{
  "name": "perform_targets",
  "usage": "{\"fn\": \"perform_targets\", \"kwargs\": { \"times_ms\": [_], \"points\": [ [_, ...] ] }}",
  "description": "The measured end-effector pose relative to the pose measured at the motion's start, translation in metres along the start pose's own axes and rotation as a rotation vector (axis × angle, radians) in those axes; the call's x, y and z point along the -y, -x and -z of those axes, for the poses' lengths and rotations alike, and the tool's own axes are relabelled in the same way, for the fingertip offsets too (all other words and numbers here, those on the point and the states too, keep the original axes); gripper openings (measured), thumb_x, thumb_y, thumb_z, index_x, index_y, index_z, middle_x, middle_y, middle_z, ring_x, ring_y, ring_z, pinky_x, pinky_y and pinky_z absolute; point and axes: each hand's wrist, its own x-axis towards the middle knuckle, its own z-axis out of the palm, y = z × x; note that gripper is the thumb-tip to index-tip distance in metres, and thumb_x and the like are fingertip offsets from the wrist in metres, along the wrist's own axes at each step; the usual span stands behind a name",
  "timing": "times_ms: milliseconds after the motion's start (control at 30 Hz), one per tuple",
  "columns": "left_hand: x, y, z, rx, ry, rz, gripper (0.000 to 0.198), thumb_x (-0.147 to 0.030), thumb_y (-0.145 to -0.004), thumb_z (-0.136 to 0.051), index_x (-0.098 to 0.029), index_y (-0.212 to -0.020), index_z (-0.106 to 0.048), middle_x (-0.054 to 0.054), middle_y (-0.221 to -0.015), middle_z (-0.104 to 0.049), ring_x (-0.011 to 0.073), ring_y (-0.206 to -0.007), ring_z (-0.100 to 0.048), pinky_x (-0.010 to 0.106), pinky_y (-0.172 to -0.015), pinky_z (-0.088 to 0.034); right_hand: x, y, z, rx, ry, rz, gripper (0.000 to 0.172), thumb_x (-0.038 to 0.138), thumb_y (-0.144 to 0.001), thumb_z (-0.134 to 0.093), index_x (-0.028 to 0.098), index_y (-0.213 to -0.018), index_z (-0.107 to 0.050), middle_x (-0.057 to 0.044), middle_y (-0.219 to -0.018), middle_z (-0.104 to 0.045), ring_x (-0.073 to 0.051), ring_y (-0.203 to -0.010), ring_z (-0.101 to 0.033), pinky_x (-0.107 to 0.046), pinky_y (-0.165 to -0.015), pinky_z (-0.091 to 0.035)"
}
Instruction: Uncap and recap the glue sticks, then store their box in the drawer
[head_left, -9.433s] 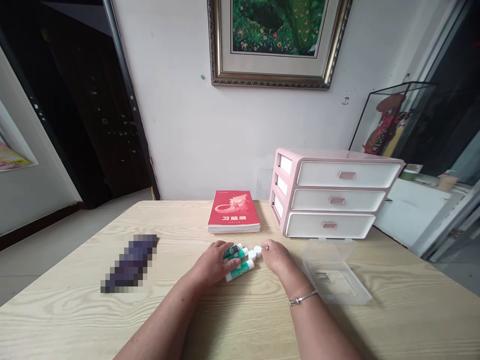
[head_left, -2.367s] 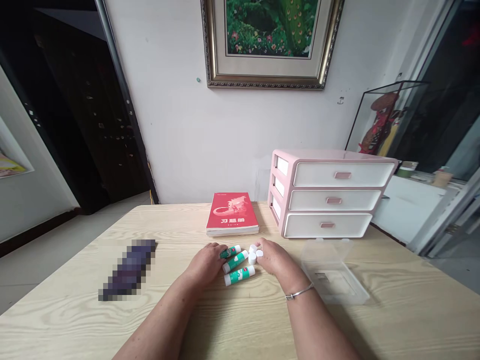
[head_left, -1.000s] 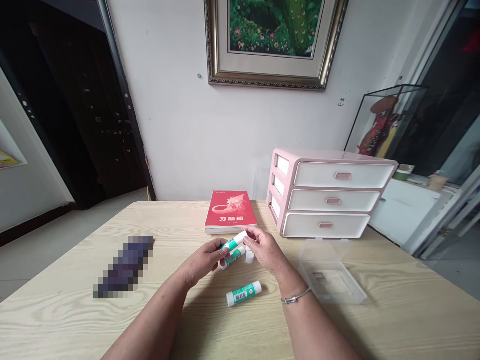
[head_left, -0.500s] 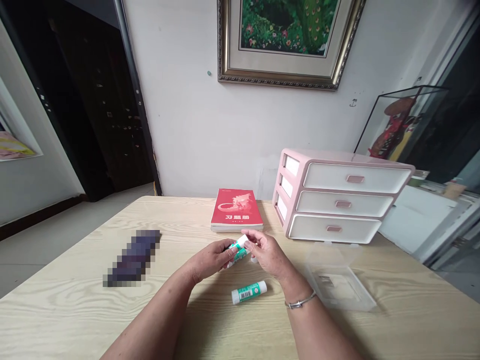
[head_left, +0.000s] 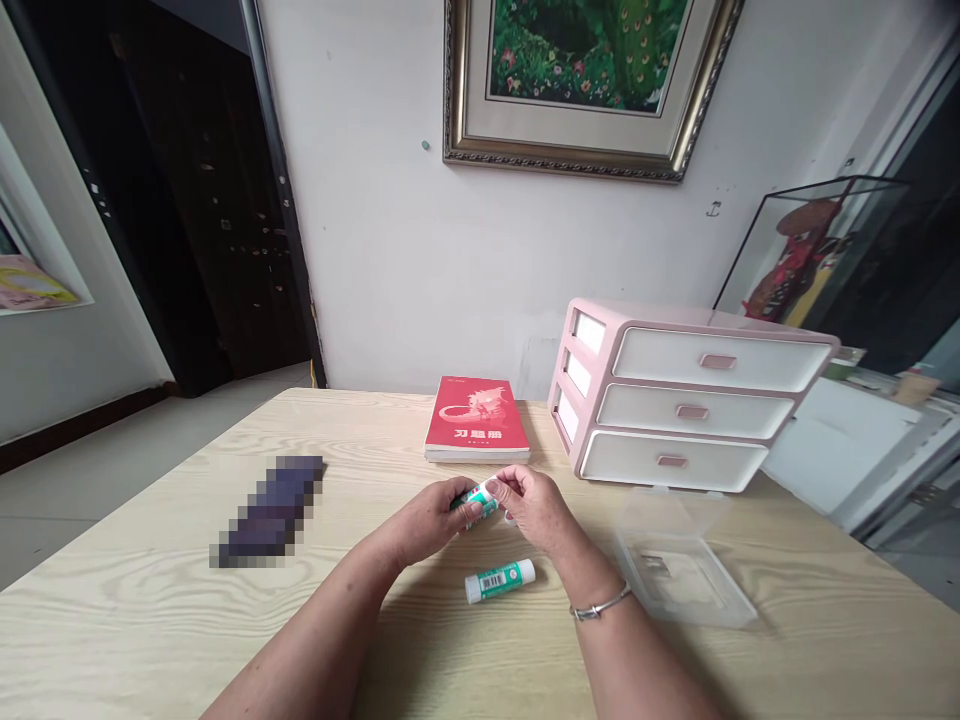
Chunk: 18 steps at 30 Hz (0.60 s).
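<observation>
A green-and-white glue stick (head_left: 478, 493) is tilted between my two hands. My left hand (head_left: 435, 520) is wrapped round its body, thumb on top. My right hand (head_left: 531, 505) pinches its white upper end between thumb and fingers. Just below it shows part of a second green-and-white stick, mostly covered by my hands; whether it is held or lies on the table I cannot tell. A small white round end (head_left: 511, 518) peeks out beside my right fingers. Nearer to me, another glue stick (head_left: 500, 581) lies on its side with its barcode up.
Behind my hands lies a red book (head_left: 480, 412). A pink-and-white drawer unit (head_left: 694, 400) stands at the back right. In front of it a clear plastic case (head_left: 705, 585) lies with its lid raised. A blurred dark object (head_left: 270, 510) rests on the wooden table (head_left: 150, 620) at left.
My right fingers have closed further over the white end of the held glue stick, covering more of it. The view has shifted slightly; the things on the table have stayed put.
</observation>
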Motion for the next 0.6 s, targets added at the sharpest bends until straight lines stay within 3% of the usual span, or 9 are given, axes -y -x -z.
{"fn": "perform_targets", "kwargs": {
  "times_ms": [67,200,267,400,600],
  "points": [
    [-0.001,0.0,0.0,0.008,0.001,-0.007,0.036,-0.05,-0.092,-0.047,-0.017,-0.09,-0.06,0.001,-0.079,-0.063,0.0146,-0.071,-0.054,0.025,-0.065,-0.039,0.001,0.001,0.001,0.002,0.027,0.019,0.039,0.054,-0.085,-0.06,0.016,-0.09,-0.065,-0.003,-0.076,-0.066,-0.015,-0.068,-0.06,-0.025,-0.06,-0.048],
    [0.001,0.0,0.003,0.03,0.034,0.017,0.037,-0.051,-0.092,-0.046,-0.017,-0.096,-0.061,0.0,-0.077,-0.061,0.0141,-0.07,-0.054,0.024,-0.065,-0.04,0.007,0.005,0.004,0.077,-0.03,0.027,0.043,0.049,-0.089,-0.058,0.019,-0.12,-0.06,-0.003,-0.089,-0.067,-0.014,-0.074,-0.06,-0.025,-0.063,-0.048],
    [0.003,0.0,0.005,0.046,0.049,0.031,0.037,-0.051,-0.092,-0.047,-0.017,-0.1,-0.061,0.0,-0.076,-0.06,0.0138,-0.069,-0.053,0.024,-0.064,-0.039,0.009,0.006,0.006,0.115,-0.044,0.033,0.043,0.045,-0.089,-0.059,0.021,-0.125,-0.059,-0.004,-0.093,-0.067,-0.014,-0.076,-0.06,-0.024,-0.064,-0.048],
    [0.005,0.001,0.006,0.063,0.058,0.017,0.036,-0.049,-0.093,-0.046,-0.017,-0.097,-0.061,0.0,-0.076,-0.059,0.0138,-0.07,-0.053,0.024,-0.064,-0.039,0.007,0.004,0.005,0.151,-0.062,0.043,0.035,0.041,-0.088,-0.059,0.017,-0.113,-0.065,-0.003,-0.085,-0.066,-0.013,-0.07,-0.057,-0.024,-0.061,-0.047],
    [0.002,-0.001,-0.004,-0.09,-0.12,-0.034,0.029,-0.043,-0.093,-0.046,-0.019,-0.092,-0.06,0.002,-0.084,-0.064,0.0163,-0.075,-0.055,0.025,-0.065,-0.039,0.004,0.0,0.002,0.038,0.052,-0.041,0.04,0.053,-0.088,-0.056,0.016,-0.089,-0.068,0.0,-0.061,-0.06,-0.012,-0.055,-0.054,-0.024,-0.055,-0.044]
  ]
}}
